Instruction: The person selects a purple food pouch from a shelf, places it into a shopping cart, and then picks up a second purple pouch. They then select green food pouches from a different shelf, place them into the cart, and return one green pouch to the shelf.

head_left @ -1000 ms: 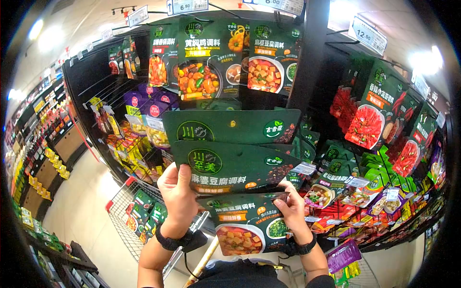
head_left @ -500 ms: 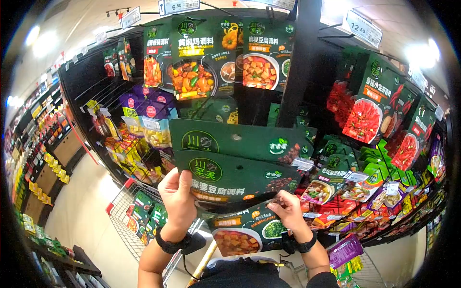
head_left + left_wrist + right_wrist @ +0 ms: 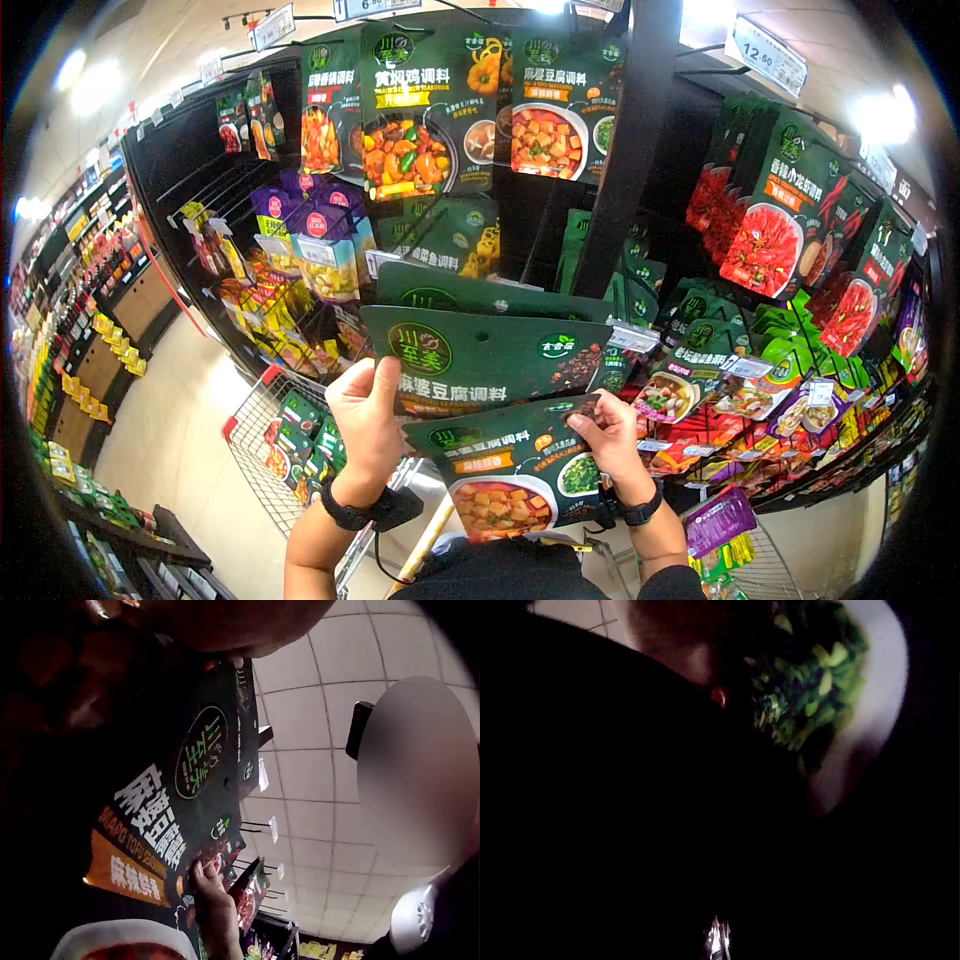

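My left hand grips dark green mapo tofu seasoning packets by their left side, thumb across the front. One packet shows its round logo, and the top strip of another rises behind it. Nearest me is a third packet with a tofu dish on it; my right hand pinches its upper right corner, thumb in front. Its left edge meets my left hand, where the fingers are hidden. In the left wrist view the right hand appears at the far edge of the packet. The right wrist view is mostly dark.
Ahead, a black rack carries hanging seasoning packets, with red-dish packets to the right. A shopping cart at lower left contains green packets. A purple packet lies in a wire basket at lower right. Price tags project from the rack.
The nearest packet has tilted and come up, so its logo and whole title now show. The packets behind it have drawn together, less of the rearmost one showing. Both hands keep their holds.
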A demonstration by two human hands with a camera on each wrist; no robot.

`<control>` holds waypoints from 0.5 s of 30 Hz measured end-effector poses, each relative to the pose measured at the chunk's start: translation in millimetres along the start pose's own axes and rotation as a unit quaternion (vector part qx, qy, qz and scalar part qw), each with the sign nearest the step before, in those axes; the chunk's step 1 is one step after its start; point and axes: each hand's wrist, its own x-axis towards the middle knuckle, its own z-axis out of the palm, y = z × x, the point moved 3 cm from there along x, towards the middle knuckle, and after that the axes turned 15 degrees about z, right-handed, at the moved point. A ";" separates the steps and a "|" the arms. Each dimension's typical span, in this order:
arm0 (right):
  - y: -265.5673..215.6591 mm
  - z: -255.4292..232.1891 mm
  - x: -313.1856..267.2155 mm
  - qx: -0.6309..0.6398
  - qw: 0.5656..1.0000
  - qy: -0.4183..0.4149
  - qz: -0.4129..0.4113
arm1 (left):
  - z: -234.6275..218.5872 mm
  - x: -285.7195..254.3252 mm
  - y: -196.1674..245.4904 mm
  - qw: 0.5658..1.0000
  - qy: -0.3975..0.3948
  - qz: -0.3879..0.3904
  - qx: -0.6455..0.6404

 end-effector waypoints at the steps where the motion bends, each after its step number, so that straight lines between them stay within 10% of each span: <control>1: 2.5 -0.9 0.4 -0.006 1.000 -0.004 0.000 | 0.2 -0.5 0.4 1.000 0.003 -0.007 -0.005; 15: 11.0 -0.5 -6.2 0.043 0.999 -0.012 0.029 | -1.1 -10.8 -0.1 0.995 -0.006 -0.023 0.097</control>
